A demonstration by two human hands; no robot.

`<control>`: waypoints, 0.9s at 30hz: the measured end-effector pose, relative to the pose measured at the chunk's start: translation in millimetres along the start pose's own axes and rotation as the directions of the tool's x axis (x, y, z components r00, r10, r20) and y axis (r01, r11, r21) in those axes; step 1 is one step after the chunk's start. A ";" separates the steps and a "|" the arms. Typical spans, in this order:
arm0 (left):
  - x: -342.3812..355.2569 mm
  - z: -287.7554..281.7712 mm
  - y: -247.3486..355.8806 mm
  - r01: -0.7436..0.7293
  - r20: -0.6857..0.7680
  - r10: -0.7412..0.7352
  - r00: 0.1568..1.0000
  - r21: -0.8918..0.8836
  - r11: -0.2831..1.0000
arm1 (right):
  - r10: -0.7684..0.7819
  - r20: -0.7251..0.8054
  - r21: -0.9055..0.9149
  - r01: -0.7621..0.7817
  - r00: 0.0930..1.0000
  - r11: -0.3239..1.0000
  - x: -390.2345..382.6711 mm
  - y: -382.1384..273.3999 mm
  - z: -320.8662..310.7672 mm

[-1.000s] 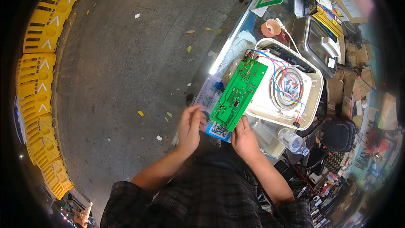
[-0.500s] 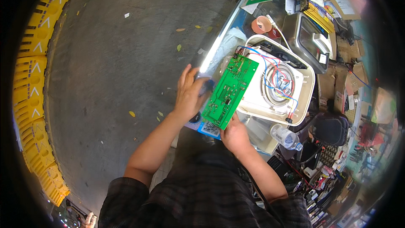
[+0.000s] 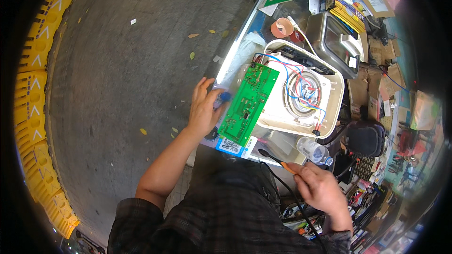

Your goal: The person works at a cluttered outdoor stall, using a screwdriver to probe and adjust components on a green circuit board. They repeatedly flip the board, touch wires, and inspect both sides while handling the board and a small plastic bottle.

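We find the left hand (image 3: 203,110) resting against the left long edge of a green rectangular circuit board (image 3: 248,104), its fingers (image 3: 200,87) spread and extended, with a small blue object (image 3: 224,97) just beside them; we cannot tell whether they grip it. The board lies tilted across the near left corner of an opened cream-white plastic appliance housing (image 3: 329,101), which sits on the cluttered work surface (image 3: 245,33). Red, blue and white wires (image 3: 287,68) run from the board's far end into the housing's round middle.

We note the right hand (image 3: 320,189) lower down, well apart from the board, its fingers (image 3: 306,171) closed around an orange-handled tool with a black tip (image 3: 278,160) and a black cable (image 3: 301,207) trailing toward the person. A clear plastic bottle (image 3: 314,150) lies just beyond that hand.

A metal-cased appliance (image 3: 336,42) stands behind the housing. Grey pavement (image 3: 117,66) lies to the left, edged by yellow barriers (image 3: 33,94).
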State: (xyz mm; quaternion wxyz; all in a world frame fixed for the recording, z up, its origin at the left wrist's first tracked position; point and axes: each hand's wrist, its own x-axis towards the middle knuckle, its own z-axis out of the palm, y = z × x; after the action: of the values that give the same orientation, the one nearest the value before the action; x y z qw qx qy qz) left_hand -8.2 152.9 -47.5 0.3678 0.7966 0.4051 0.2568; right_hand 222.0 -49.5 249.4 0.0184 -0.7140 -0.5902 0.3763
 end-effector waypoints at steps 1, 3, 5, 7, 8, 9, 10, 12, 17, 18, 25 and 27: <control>1.1 -1.6 1.8 0.011 -0.001 -0.011 1.000 -0.013 1.000 | -0.048 0.000 -0.025 0.048 0.999 0.999 1.9 -4.8 -17.4; 4.3 -10.3 8.8 0.049 0.004 -0.049 0.999 -0.024 0.999 | -0.052 -0.039 -0.021 0.051 0.998 0.998 11.8 -16.4 -46.7; 6.3 -30.3 20.1 0.137 0.048 -0.136 0.989 -0.014 0.990 | -0.143 -0.165 -0.204 0.108 0.976 0.973 39.7 -20.7 -62.3; 9.8 -50.8 38.9 0.191 0.068 -0.180 0.981 -0.246 0.950 | -0.217 -0.199 -0.307 0.150 0.956 0.940 77.9 -16.3 -68.2; 7.7 -56.3 54.6 0.260 0.104 -0.239 0.965 -0.381 0.887 | -0.237 -0.182 -0.397 0.149 0.954 0.906 97.6 -11.3 -67.8; 5.6 -60.6 70.7 0.332 0.154 -0.295 0.943 -0.505 0.797 | -0.275 -0.170 -0.459 0.171 0.946 0.872 114.0 -6.5 -66.3; 2.7 -63.0 86.8 0.225 0.104 -0.200 0.974 -0.374 0.900 | -0.313 -0.153 -0.519 0.193 0.937 0.833 128.2 -1.9 -64.1; -0.4 -61.0 115.3 -0.007 0.036 0.009 0.999 -0.068 0.998 | -0.351 -0.103 -0.633 0.211 0.931 0.745 142.0 2.8 -60.3; 15.3 -49.1 130.4 0.243 0.239 -0.215 0.947 -0.096 0.965 | -0.439 0.000 -0.734 0.298 0.899 0.610 163.3 5.6 -55.1; 16.7 -48.4 130.6 0.299 0.281 -0.262 0.924 -0.101 0.949 | -0.426 0.014 -0.731 0.300 0.905 0.613 168.4 5.4 -54.9; 18.0 -46.4 130.9 0.306 0.278 -0.266 0.923 -0.110 0.946 | -0.402 -0.026 -0.742 0.252 0.915 0.622 181.7 1.1 -58.4; 17.5 -45.9 129.9 0.308 0.286 -0.268 0.920 -0.108 0.945 | -0.371 0.035 -0.753 0.268 0.928 0.601 177.2 -2.8 -60.2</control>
State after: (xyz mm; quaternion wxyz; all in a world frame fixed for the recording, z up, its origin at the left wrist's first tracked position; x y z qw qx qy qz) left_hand 28.0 132.8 85.0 0.5121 0.7253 0.4442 0.1200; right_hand 256.9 128.2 202.5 -0.1717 -0.5627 -0.8073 0.0462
